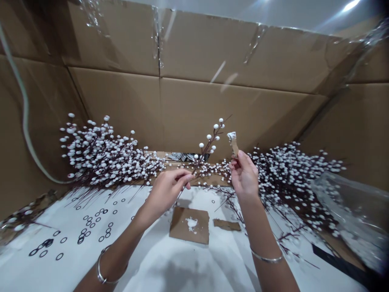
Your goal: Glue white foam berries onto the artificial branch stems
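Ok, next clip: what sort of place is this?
Probably a makeshift craft workspace: cardboard panels walling it, white sheeting underneath, artificial white-berry branches and small black rings spread about.

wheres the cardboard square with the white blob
In the head view, the cardboard square lies on the white sheet below and right of the left hand, with a narrow cardboard strip just to its right.

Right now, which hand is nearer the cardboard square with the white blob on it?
Left. Your left hand, gripping a white-berry stem, sits just above and left of the cardboard square; your right hand, holding up a cardboard strip, is farther off, above and to the right.
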`<state>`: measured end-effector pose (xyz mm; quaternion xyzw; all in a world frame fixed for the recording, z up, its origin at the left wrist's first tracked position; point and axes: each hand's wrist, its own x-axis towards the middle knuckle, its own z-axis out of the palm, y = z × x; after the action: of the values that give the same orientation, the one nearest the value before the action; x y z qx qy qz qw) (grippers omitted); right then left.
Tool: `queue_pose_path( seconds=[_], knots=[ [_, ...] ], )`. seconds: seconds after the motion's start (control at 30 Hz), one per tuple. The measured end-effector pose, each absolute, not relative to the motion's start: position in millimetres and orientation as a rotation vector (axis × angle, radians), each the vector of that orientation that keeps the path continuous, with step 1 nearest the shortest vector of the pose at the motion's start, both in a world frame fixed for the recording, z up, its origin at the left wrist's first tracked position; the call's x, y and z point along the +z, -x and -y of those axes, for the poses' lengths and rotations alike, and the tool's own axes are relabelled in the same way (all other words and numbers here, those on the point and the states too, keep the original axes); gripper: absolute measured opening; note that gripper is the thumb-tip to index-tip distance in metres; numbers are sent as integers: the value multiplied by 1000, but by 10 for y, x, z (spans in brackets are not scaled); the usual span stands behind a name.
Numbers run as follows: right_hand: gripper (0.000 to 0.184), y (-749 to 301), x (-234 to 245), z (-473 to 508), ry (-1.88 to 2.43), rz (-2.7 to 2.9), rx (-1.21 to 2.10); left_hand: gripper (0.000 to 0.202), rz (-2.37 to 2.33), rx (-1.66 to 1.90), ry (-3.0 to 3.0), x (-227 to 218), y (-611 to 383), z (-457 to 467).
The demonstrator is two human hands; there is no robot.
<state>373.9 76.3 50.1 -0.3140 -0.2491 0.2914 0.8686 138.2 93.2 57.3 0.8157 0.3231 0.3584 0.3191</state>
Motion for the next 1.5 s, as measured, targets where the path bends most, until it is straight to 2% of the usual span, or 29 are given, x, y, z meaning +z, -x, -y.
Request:
queue_pose_path(
  seconds=[0.3,1.5],
  knots=[
    [34,-3742,493,-770,635,499,630,28,-848,882,-2163,586,-1401,-898],
    [30,-4079,537,-699,638,425,512,33,-803,787,-2294,620,-1387,-851]
  ],
)
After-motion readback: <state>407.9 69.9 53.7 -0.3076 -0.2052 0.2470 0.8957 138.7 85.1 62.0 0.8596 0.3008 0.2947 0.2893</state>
